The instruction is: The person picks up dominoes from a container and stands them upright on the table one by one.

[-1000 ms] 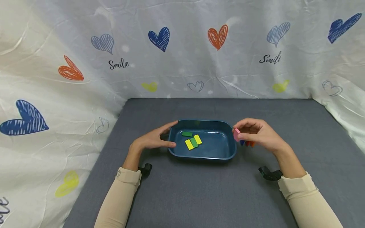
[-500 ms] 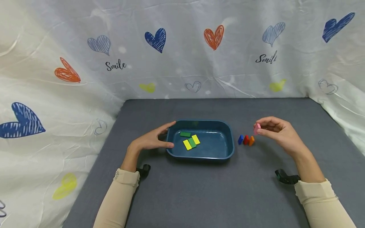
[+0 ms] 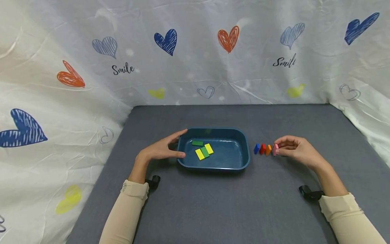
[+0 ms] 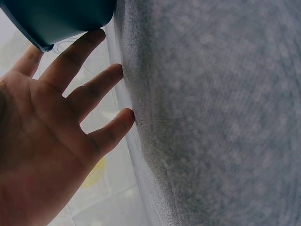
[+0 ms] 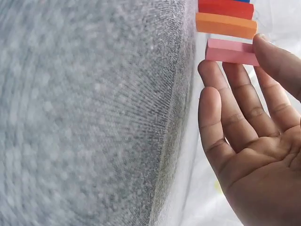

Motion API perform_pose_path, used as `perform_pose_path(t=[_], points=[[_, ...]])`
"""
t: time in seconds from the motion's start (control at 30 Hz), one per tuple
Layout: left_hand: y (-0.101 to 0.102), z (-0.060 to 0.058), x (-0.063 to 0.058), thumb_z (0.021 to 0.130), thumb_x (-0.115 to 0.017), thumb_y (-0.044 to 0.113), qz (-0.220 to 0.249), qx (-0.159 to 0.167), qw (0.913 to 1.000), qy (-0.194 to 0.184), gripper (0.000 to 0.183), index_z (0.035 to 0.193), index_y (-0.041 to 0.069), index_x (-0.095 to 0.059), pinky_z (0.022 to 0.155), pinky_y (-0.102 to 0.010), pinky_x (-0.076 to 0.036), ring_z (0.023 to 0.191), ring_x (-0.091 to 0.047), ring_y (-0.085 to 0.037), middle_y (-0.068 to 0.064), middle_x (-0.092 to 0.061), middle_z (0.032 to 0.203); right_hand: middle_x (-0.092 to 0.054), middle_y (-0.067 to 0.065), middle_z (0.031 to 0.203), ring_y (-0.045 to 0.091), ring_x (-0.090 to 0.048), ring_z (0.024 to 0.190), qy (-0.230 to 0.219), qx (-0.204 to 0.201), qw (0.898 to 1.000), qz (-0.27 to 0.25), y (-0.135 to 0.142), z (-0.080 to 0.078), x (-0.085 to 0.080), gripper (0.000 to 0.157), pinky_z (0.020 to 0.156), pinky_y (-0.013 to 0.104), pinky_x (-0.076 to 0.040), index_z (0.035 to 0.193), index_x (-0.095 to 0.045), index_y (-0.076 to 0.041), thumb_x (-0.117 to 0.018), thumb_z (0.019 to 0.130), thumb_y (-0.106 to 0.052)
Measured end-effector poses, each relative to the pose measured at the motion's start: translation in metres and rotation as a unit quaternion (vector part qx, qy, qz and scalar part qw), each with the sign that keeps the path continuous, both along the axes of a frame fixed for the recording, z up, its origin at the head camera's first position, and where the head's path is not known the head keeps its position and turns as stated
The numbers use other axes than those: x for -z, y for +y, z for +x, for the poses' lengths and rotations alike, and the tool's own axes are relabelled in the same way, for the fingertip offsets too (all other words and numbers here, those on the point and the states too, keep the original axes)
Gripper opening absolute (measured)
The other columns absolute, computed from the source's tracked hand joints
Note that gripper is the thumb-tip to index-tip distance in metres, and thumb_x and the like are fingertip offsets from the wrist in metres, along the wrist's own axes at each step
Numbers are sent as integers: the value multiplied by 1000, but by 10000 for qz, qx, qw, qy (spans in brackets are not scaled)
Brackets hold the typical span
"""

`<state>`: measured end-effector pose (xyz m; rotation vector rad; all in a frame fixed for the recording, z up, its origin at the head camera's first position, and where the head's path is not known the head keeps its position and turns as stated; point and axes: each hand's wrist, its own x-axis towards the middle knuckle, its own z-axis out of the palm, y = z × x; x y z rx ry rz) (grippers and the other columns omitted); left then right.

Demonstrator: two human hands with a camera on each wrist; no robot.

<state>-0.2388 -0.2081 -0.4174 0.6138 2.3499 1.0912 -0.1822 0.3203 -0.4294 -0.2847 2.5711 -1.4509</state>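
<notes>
From the head view, the right hand point(image 3: 298, 151) pinched the pink block point(image 3: 275, 150), upright at the right end of a row just beside the orange block point(image 3: 268, 150), with the red block point(image 3: 263, 149) and blue block point(image 3: 257, 148) further left; the left hand point(image 3: 162, 148), spread wide and gripping no block, touched the left end of the tray point(image 3: 230, 154), glossy, round-cornered and likely stiff, where flat yellow and green blocks point(image 3: 199, 154) lay. Seen from the left wrist, nearly straight fingers met its smooth outer wall above the grey woven surface point(image 4: 221, 117). Seen from the right wrist, thumb and fingertips held the pink block's upper part; whether its foot touched down could not be told. Straight-edged and matt, it was probably light, rigid, sturdy, best held high by its faces, since such a narrow foot could tip easily.
</notes>
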Motion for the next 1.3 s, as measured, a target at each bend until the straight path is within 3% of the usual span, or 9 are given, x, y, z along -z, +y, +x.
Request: perform_pose_path(t=[0.43,0.97,1.3], points=[[0,-1,0,85,-80,52,-16,-21,10000,-24,96,158,52,-19,116,-71,-29,156,-25,-37,5,-16,171,-72,13,112,5,-68,95,-87,-46,9991,413,-6,-1,0,36,78,26,-59,122,-65,-2,-76,94,-23],[0,-2,0,85,-80,51,27,-53,10000,-19,95,158,52,-20,116,-70,-30,155,-26,-36,6,-17,170,-71,15,108,8,-67,94,76,-149,9987,477,-7,0,0,30,77,24,-57,118,-65,-2,-75,95,-19],[1,-1,1,84,-80,51,2,-80,10000,-5,95,158,53,-20,116,-70,-30,155,-27,-36,6,-18,170,-68,18,114,5,-65,95,-6,-136,9980,614,-6,0,-1,37,79,22,-54,121,-63,0,-76,94,-21]])
